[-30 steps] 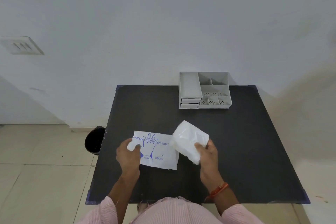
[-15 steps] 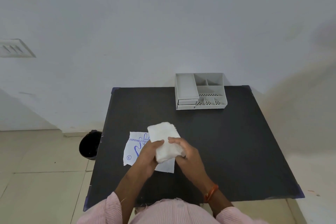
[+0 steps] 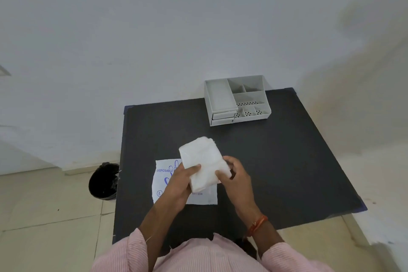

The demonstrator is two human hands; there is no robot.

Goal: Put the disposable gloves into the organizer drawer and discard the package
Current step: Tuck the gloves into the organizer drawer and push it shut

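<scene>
Both hands now close on the folded stack of disposable gloves [image 3: 202,159], which my right hand alone held a second ago. Head view: left hand [image 3: 178,185] pinches the stack's near-left edge; right hand [image 3: 237,178] grips its right end. I hold the stack just above the printed package [image 3: 161,183], flat on the black table [image 3: 287,161]. Grey organizer [image 3: 249,97], drawers [image 3: 223,116] pushed in, at the far edge; black bin [image 3: 103,181] on the floor, left.

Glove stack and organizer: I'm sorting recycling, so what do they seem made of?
Glove stack: likely thin plastic film, milky white and faintly glossy; it creases softly. Organizer: seemingly rigid moulded plastic, matte grey; crisp partitions, perforated floors.
</scene>
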